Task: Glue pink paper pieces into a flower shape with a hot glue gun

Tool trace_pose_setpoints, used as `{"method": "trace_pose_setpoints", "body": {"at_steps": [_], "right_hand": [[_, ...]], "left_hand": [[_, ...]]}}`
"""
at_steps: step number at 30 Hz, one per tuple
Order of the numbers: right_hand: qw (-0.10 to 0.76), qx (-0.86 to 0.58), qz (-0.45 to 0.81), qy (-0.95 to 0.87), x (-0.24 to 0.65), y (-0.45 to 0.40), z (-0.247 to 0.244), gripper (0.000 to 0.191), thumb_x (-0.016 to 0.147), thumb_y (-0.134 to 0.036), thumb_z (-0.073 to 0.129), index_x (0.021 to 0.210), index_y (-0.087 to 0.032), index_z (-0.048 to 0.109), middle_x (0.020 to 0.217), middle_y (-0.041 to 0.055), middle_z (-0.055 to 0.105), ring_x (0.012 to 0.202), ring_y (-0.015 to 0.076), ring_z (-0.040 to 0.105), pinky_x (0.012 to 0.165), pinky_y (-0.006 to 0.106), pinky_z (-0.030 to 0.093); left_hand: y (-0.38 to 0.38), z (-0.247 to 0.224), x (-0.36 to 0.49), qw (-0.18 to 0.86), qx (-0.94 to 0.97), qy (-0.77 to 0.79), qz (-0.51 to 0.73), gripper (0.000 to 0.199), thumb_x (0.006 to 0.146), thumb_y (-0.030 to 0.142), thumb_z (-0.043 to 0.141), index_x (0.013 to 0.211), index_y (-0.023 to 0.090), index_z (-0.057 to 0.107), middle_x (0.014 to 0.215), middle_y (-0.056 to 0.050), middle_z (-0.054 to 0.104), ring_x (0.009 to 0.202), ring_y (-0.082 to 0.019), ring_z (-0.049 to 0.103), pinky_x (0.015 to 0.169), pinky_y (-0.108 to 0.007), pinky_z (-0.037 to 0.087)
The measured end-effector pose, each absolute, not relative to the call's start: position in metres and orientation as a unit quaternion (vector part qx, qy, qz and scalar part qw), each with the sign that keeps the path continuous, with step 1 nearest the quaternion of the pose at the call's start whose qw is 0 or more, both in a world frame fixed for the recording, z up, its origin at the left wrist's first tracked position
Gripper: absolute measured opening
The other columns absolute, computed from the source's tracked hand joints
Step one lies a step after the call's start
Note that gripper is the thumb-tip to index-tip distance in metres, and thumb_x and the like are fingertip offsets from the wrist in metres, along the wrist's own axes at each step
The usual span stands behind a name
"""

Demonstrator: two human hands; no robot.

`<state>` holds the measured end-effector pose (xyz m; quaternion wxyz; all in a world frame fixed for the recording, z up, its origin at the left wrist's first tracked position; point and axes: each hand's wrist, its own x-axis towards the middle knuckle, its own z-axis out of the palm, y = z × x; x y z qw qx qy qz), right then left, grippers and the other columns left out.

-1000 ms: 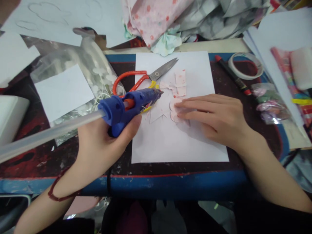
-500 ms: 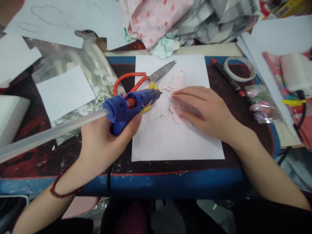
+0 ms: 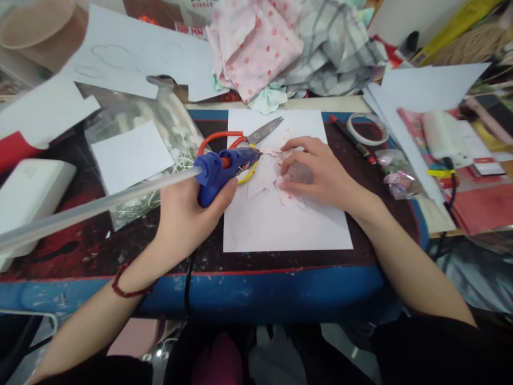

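Note:
My left hand (image 3: 188,214) is wrapped round a blue glue gun (image 3: 220,171) with a long clear glue stick out of its back. The gun's tip points at thin pink and white cut pieces (image 3: 262,179) on a white sheet (image 3: 284,230). Over the right side of these pieces is my right hand (image 3: 316,171), its fingers curled and apart, fingertips at the pieces' edge. Nothing shows gripped between them. Scissors (image 3: 262,131) with red handles lie behind the gun, blades pointing to the back right.
Folded pink dotted cloth (image 3: 260,48) and grey checked cloth (image 3: 332,48) lie at the back. To the right are a red-tipped marker (image 3: 352,140), a tape roll (image 3: 367,129) and a small bag (image 3: 396,174). A white box (image 3: 36,198) stands at the left.
The camera view has shifted. My right hand's fingers have lifted and spread, and more of the pink piece below them shows. My left hand still holds the glue gun near the pieces.

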<state>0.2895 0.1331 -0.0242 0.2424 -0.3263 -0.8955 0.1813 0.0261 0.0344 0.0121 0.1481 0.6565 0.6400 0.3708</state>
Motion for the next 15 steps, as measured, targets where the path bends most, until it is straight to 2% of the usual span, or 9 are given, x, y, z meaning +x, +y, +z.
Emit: {"method": "trace_pose_setpoints", "body": {"at_steps": [3,6,8,11,15], "right_hand": [[0.272,-0.326,0.201,-0.883,0.288,0.134,-0.021,0.009,0.084,-0.027,0.075,0.086,-0.023,0.068,0.125,0.0073,0.061,0.117,0.028,0.057,0.103,0.049,0.041],[0.316,-0.33,0.209,-0.865,0.291,0.132,-0.016,0.011,0.081,-0.027,0.079,0.078,-0.023,0.069,0.118,0.0055,0.064,0.112,0.0257,0.059,0.101,0.046,0.042],[0.344,-0.342,0.24,-0.841,0.294,0.131,-0.011,0.014,0.078,-0.03,0.081,0.076,-0.023,0.07,0.113,0.0048,0.066,0.104,0.0234,0.06,0.094,0.043,0.045],[0.373,-0.352,0.378,-0.771,0.3,0.129,-0.005,0.019,0.077,-0.034,0.083,0.076,-0.021,0.068,0.101,0.0046,0.07,0.087,0.0192,0.062,0.076,0.035,0.047],[0.449,-0.343,0.511,-0.647,0.308,0.127,-0.002,0.026,0.075,-0.036,0.086,0.077,-0.021,0.065,0.081,0.0014,0.069,0.07,0.0134,0.059,0.061,0.027,0.043]], "left_hand": [[0.035,0.011,0.024,0.101,0.658,0.66,0.348,0.04,0.084,0.042,0.067,0.055,0.023,0.048,0.043,0.005,0.045,0.044,-0.014,0.049,0.047,-0.028,0.036],[0.034,0.01,0.024,0.083,0.661,0.663,0.341,0.035,0.086,0.045,0.064,0.062,0.022,0.054,0.044,0.004,0.05,0.043,-0.014,0.05,0.048,-0.028,0.037],[0.032,0.01,0.024,0.073,0.672,0.652,0.342,0.029,0.088,0.044,0.063,0.07,0.022,0.059,0.047,0.004,0.054,0.044,-0.015,0.051,0.048,-0.028,0.037],[0.028,0.009,0.024,0.022,0.712,0.626,0.317,0.022,0.088,0.043,0.065,0.085,0.022,0.064,0.055,0.002,0.061,0.046,-0.016,0.054,0.048,-0.028,0.033],[0.026,0.003,0.024,-0.075,0.811,0.523,0.252,0.03,0.094,0.047,0.061,0.103,0.018,0.063,0.069,-0.003,0.069,0.06,-0.02,0.064,0.053,-0.029,0.036]]}}
